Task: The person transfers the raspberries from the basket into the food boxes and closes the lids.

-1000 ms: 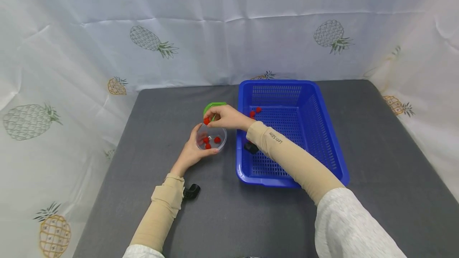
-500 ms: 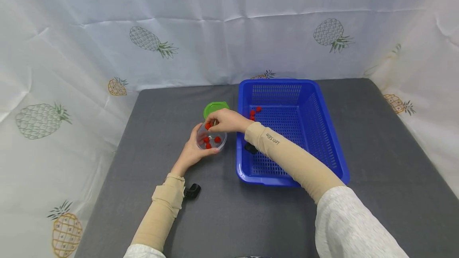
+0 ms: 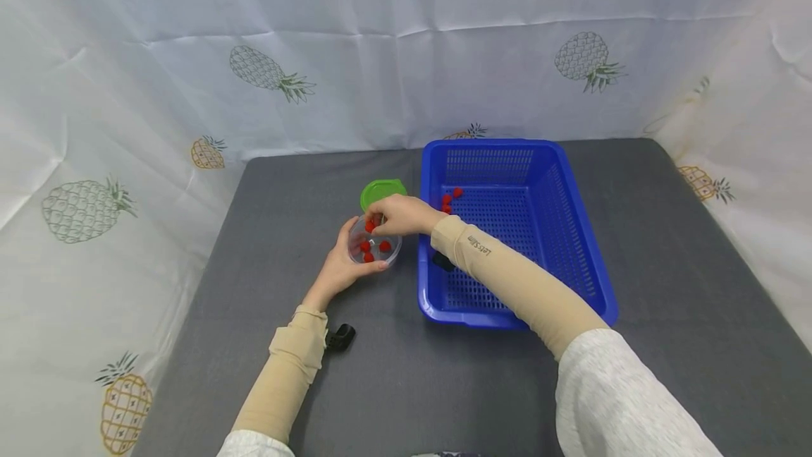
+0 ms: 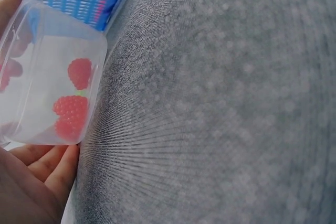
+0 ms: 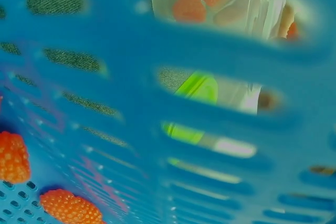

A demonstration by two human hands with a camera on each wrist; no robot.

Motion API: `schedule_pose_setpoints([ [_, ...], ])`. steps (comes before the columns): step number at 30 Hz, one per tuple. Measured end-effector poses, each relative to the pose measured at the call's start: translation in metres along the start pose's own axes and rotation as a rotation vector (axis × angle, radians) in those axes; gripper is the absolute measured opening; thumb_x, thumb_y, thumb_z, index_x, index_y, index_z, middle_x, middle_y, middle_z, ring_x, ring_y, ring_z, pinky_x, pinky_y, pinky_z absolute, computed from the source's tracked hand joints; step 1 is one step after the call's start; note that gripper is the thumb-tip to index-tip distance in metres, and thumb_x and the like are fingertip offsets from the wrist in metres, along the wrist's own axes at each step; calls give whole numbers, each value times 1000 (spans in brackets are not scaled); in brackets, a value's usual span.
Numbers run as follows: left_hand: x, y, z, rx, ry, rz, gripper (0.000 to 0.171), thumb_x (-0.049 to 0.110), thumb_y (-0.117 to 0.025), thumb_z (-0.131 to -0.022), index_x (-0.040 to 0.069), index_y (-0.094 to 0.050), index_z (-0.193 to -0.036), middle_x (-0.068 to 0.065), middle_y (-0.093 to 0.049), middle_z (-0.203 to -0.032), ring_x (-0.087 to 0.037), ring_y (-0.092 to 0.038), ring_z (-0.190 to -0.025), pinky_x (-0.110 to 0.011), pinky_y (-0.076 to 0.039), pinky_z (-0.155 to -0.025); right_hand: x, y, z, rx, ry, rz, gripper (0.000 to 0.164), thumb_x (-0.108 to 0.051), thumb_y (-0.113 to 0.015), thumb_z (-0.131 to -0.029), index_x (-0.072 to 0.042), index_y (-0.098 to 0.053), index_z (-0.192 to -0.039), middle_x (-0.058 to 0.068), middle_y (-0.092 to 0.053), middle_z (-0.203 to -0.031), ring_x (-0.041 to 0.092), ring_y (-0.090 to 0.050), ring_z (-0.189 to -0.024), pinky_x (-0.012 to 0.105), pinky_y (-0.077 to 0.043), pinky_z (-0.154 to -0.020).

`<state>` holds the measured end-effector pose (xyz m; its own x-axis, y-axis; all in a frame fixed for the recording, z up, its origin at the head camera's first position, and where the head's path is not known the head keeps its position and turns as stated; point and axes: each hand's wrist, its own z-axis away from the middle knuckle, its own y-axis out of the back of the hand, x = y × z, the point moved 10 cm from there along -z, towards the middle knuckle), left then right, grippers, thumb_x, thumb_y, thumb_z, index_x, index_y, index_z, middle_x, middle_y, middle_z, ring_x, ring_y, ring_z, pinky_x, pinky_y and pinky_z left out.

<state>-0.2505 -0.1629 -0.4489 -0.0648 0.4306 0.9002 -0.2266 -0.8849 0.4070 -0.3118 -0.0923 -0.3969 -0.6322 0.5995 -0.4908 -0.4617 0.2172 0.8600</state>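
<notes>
A clear plastic tub (image 3: pixel 391 257) stands on the grey table with several red raspberries (image 4: pixel 72 113) in it. My left hand (image 3: pixel 337 266) grips the tub's side, thumb at the front and fingers round the left. Over the tub's far rim, my right hand (image 3: pixel 401 216) pinches another raspberry (image 3: pixel 370 227) between thumb and fingers. Just behind lies a green lid (image 3: pixel 383 190), partly covered by the right hand. In the right wrist view the basket's slotted wall hides most of the tub and hand.
A blue slotted basket (image 3: pixel 574 231) stands right of the tub, under the right forearm. Several raspberries (image 5: pixel 71 207) lie inside by its left wall. A black wrist camera (image 3: pixel 341 338) sits at the left wrist. A pineapple-print curtain (image 3: pixel 393 90) hangs behind the table.
My right hand has come down and slightly nearer with the raspberry, from above the tub's far rim to its opening. More of the green lid shows. The left hand has stayed on the tub.
</notes>
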Motion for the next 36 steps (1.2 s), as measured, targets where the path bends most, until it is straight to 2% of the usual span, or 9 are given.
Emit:
schedule_pose_setpoints([
  [16, -6, -2, -2, 3, 9, 0, 103, 30, -77, -76, 18, -5, -150, -15, -37, -146, -32, -41, -133, -48, -38, -107, 4, -6, 1, -12, -27, 63, 30, -28, -59, -90, -20, -63, -118, -6, -68, -96, 8, -61, -82, 26, -51, -71],
  [23, -4, -2, -2, 6, -3, 9, 103, 29, -77, -76, 19, -5, -150, -15, -37, -146, -32, -41, -132, -48, -38, -107, 4, -6, 1, -10, -18, 69, 31, -25, -59, -90, -18, -63, -120, -5, -68, -95, 8, -61, -79, 27, -51, -71],
  [30, -5, -2, -2, 8, 9, 10, 102, 29, -77, -76, 20, -6, -150, -15, -36, -146, -32, -40, -133, -47, -37, -107, 0, -11, 2, -46, -6, 146, 31, -20, -57, -90, -18, -62, -122, -5, -68, -93, 9, -59, -73, 26, -50, -66],
  [36, -5, -2, 0, 14, 9, 9, 102, 29, -77, -76, 20, -7, -150, -15, -36, -146, -32, -40, -133, -48, -38, -107, -1, -13, 3, -54, -7, 167, 31, -18, -57, -90, -20, -62, -120, -6, -68, -93, 8, -59, -73, 25, -50, -65],
])
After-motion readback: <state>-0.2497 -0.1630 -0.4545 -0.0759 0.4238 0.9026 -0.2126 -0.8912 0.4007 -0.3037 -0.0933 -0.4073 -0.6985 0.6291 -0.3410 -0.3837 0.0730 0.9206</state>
